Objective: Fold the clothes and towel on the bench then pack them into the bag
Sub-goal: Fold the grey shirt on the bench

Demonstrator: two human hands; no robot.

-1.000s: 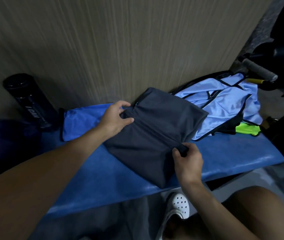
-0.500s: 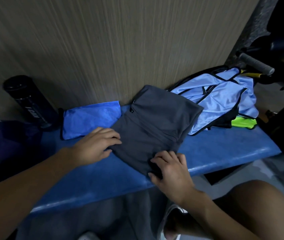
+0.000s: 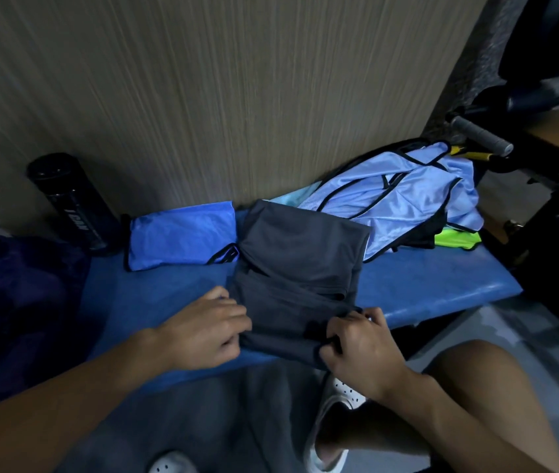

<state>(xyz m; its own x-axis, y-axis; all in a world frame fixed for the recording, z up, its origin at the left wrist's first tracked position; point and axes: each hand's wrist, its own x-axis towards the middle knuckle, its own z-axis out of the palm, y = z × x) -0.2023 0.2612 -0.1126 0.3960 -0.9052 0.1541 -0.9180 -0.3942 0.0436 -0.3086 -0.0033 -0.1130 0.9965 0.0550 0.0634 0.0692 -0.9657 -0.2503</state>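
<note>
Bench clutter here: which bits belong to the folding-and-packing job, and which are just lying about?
Job: dark grey garment, held by left hand and right hand; folded blue cloth; light blue garments; neon green piece; bench.
Lying about: black bottle; grey bar handle; white shoe.

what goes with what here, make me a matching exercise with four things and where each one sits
Things:
1 dark grey garment
2 black bottle
3 light blue jersey
4 neon green garment

Places:
a farthest to the left
b crumpled, right of the grey one
c in the middle, partly folded
d sticking out from under the light blue heap

Pairs: 1-c, 2-a, 3-b, 4-d
</note>
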